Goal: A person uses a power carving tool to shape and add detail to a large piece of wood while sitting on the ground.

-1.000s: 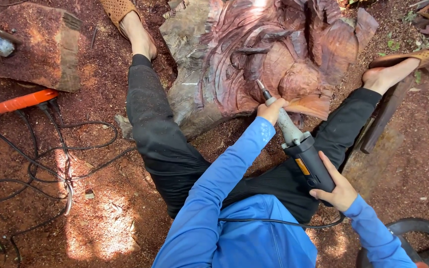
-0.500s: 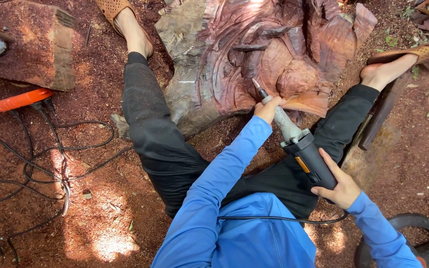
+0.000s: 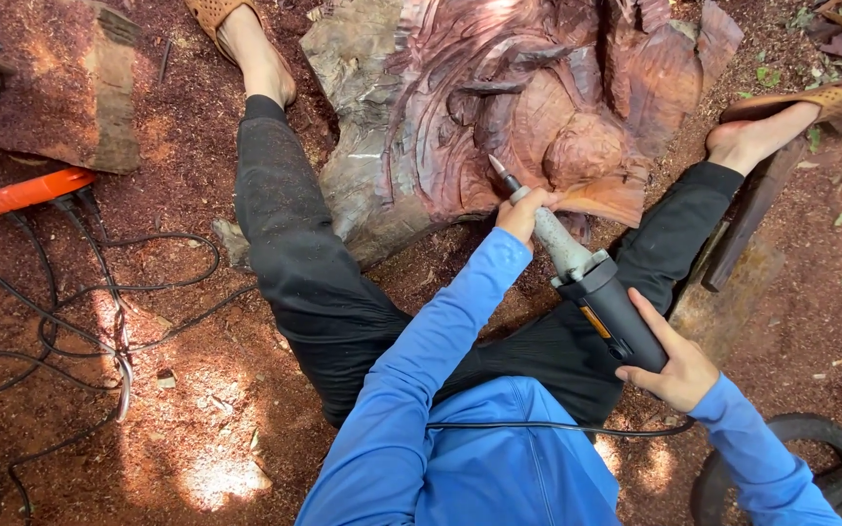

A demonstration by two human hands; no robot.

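I sit on the ground with my legs spread around a large carved wooden log point(image 3: 499, 107) with reddish relief shapes. My left hand point(image 3: 526, 210) grips the silver neck of an electric die grinder point(image 3: 596, 287), close to its thin bit, which touches the carving. My right hand point(image 3: 672, 365) holds the grinder's black body at the rear. A black cord point(image 3: 538, 427) runs from the tool across my blue shirt.
An orange-handled tool point(image 3: 26, 192) and tangled black cables point(image 3: 80, 312) lie on red sawdust at left. A wooden block point(image 3: 60, 97) sits upper left. A wooden plank point(image 3: 747, 219) lies by my right foot, a black tyre-like ring point(image 3: 791, 458) at lower right.
The view shifted slightly; the grinder bit stays on the same part of the carving, with both hands keeping their grip.
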